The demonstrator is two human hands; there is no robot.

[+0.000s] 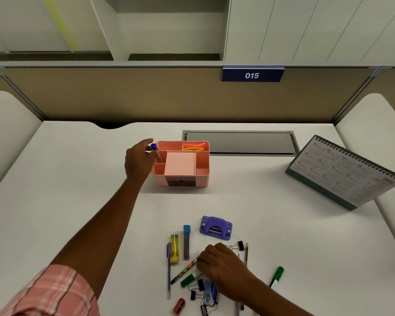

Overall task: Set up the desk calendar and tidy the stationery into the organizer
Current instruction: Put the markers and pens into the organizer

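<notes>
Both hands are pinching pens: left hand (138, 161), a blue pen (155, 147) cap-up over the organizer's (202, 177) left slot; right hand (221, 265), a patterned pen (185, 269) near the desk's (78, 179) front edge.

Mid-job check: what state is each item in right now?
Desk calendar: standing, on the right.
Organizer: upright, sticky notes in back compartment.
Blue pen: gripped by left hand, at organizer's left compartment.
Patterned pen: on desk, end pinched by right hand.
Hole punch: lying loose on desk.
Far-right green marker: capped, loose.
</notes>
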